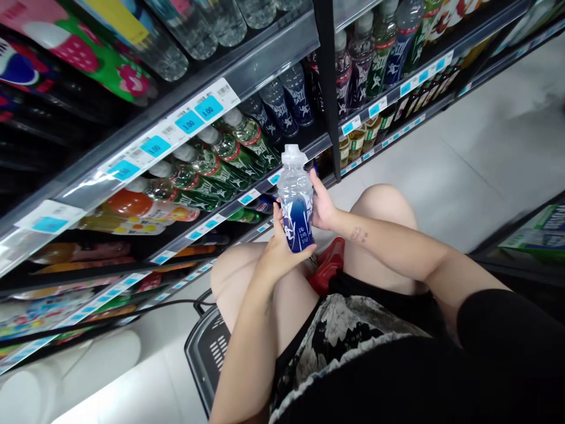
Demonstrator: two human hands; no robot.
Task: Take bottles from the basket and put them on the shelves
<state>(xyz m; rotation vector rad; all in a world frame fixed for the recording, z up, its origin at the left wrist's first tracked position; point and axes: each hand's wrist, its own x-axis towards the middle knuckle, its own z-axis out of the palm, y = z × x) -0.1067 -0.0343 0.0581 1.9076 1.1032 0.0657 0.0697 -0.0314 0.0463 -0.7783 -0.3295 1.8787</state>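
A clear plastic drink bottle [296,197] with a blue label and a white cap is held up between my knees and the shelves. My left hand [285,250] is wrapped round its lower part, the thumb lying across near the base. On the other side, my right hand [324,203] grips the bottle with the thumb up along its side; its other fingers are mostly hidden behind it. The bottle leans slightly, cap toward the shelves. Similar blue-labelled bottles [282,103] stand on the shelf just beyond it.
Green-labelled bottles [227,150] line the shelf to the left, under a rail with price tags [189,121]. A dark shopping basket [203,347] sits on the floor beside my left leg. More bottles [371,53] fill the shelves past a black upright [327,76].
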